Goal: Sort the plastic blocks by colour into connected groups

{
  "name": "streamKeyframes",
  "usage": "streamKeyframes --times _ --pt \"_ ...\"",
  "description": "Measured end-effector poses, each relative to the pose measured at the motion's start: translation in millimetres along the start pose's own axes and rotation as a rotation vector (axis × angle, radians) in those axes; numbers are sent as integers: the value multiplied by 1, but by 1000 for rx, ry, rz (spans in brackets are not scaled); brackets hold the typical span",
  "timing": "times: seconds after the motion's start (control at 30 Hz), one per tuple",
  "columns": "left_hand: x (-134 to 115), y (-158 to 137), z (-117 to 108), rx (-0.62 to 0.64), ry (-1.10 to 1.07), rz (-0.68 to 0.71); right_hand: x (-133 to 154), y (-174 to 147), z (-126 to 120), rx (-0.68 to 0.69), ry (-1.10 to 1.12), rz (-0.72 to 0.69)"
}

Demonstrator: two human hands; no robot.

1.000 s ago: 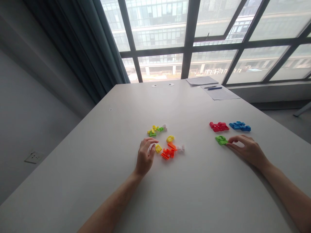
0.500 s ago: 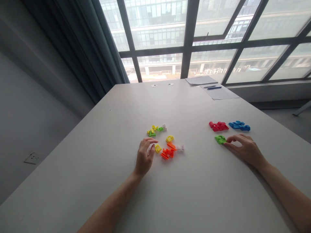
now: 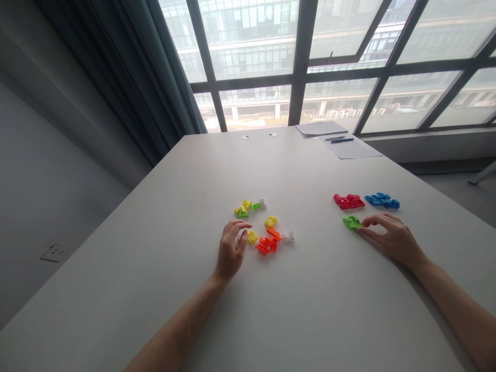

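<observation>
My right hand (image 3: 387,235) pinches the edge of a small green plastic piece (image 3: 352,223) on the table, thumb and forefinger together. Just beyond it lie a cluster of red pieces (image 3: 349,201) and a cluster of blue pieces (image 3: 382,201). My left hand (image 3: 231,247) rests on the table with curved fingers, a gap showing between thumb and forefinger. Close to its fingertips is a yellow piece (image 3: 252,237). To the right of that are another yellow piece (image 3: 271,221), several orange pieces (image 3: 267,245) and a whitish piece (image 3: 289,236).
Beyond my left hand sits a mixed group of yellow, green and whitish pieces (image 3: 243,211). Paper sheets (image 3: 358,150) with pens (image 3: 341,140) lie at the table's far right. The white table (image 3: 294,310) ends by a window, with a dark curtain (image 3: 155,77) at the left.
</observation>
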State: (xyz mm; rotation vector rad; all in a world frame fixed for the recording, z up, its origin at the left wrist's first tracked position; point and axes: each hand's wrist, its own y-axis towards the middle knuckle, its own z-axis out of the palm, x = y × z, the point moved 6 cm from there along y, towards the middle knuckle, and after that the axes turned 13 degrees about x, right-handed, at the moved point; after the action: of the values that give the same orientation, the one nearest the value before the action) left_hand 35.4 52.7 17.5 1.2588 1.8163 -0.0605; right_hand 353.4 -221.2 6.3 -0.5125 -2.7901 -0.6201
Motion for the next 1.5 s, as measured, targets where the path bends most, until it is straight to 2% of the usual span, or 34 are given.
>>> streamKeyframes --times 0.2,0.37,0.5,0.67,0.8,1.0,1.17,1.5 --pt "1 1 -1 -9 25 -7 7 2 -8 -38 42 -1" --pt "18 9 -6 31 161 -84 33 10 -6 5 104 -68" --pt "43 25 -16 61 264 -140 63 22 5 108 172 -129" --pt "63 47 -16 144 334 -83 103 39 27 187 217 -224" --pt "69 50 -12 167 358 -33 124 50 46 196 268 -252" --pt "74 43 -12 185 328 -30 124 50 63 187 330 -214" --pt "74 42 -10 203 355 -33 117 48 62 170 340 -197" --pt "76 42 -10 208 317 -31 120 47 63 204 333 -204"
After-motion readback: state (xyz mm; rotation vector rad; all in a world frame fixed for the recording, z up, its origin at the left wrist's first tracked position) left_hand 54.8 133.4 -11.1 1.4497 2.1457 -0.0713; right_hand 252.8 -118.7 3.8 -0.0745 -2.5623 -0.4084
